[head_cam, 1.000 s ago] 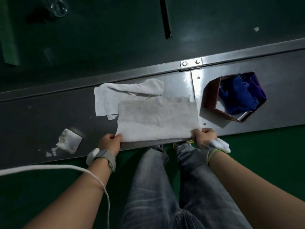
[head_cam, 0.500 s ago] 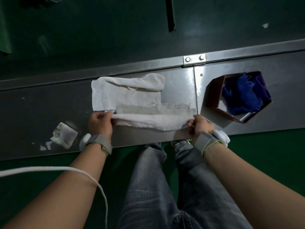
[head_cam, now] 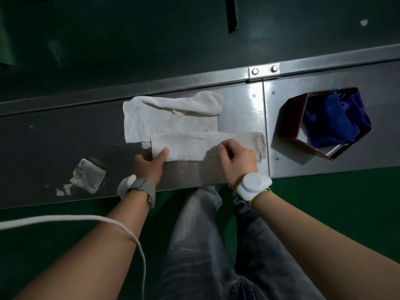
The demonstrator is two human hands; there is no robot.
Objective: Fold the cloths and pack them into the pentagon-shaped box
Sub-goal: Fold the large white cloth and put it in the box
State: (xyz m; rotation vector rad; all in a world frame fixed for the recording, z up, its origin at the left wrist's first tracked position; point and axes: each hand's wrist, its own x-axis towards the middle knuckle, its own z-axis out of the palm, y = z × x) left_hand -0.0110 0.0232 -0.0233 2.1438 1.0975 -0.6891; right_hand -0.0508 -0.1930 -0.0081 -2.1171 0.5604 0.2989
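Observation:
A grey-white cloth [head_cam: 190,146] lies folded into a long strip near the front of the metal table [head_cam: 54,152]. My left hand [head_cam: 149,164] pinches its left end, thumb on top. My right hand [head_cam: 234,158] rests on the strip's right part, fingers curled onto the fabric. Behind it lies a second white cloth [head_cam: 171,118], loosely spread with its far edge rolled over. The pentagon-shaped box [head_cam: 290,124], dark red, stands to the right and holds blue cloths [head_cam: 326,124].
A small crumpled white rag [head_cam: 88,175] sits at the left with white scraps beside it. A raised metal rail with a bolted bracket [head_cam: 264,71] runs along the table's far edge. A white cable [head_cam: 86,218] crosses my left forearm.
Both hands carried the cloth's near edge away from me over the far edge, folding it in half into a strip. My right hand then slid inward along the strip.

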